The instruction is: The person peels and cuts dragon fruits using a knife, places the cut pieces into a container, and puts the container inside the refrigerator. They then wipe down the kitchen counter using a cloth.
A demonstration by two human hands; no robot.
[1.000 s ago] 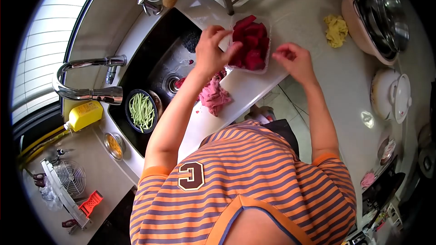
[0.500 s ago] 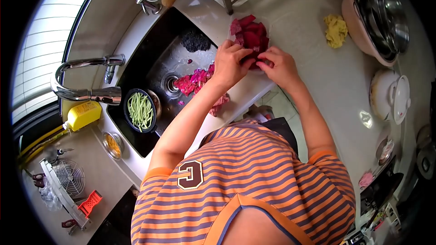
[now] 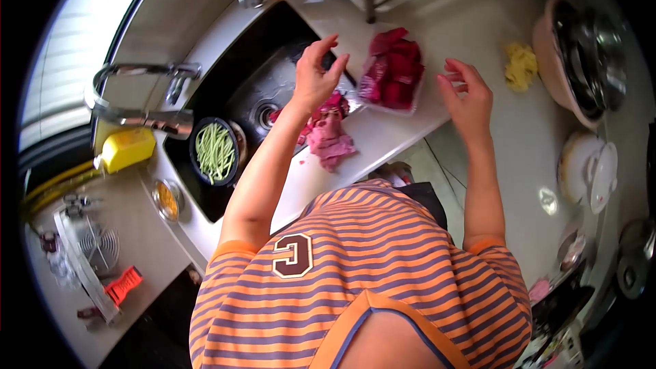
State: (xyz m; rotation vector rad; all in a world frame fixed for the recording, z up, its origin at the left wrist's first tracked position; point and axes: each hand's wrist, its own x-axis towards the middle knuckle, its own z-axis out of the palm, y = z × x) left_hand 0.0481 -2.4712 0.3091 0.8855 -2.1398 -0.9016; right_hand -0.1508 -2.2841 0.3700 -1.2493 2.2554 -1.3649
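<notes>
A clear plastic container of deep red cut pieces stands on the counter beside the sink. My left hand is raised above the sink, left of the container, thumb and fingers apart with nothing in them. On the container's other side, my right hand hovers over the counter, fingers loosely curled and apart, holding nothing. Pink and red peel-like scraps lie over the sink's front edge, below my left hand and partly behind the wrist.
The sink holds a black bowl of green bean pieces. A faucet reaches over it, near a yellow bottle. A crumpled yellow cloth and a pink basin with metal bowls are on the right.
Both hands have left the red pieces in the container and moved apart, the left one toward the sink, the right one to the right. Their fingers have opened. The camera view has shifted slightly.
</notes>
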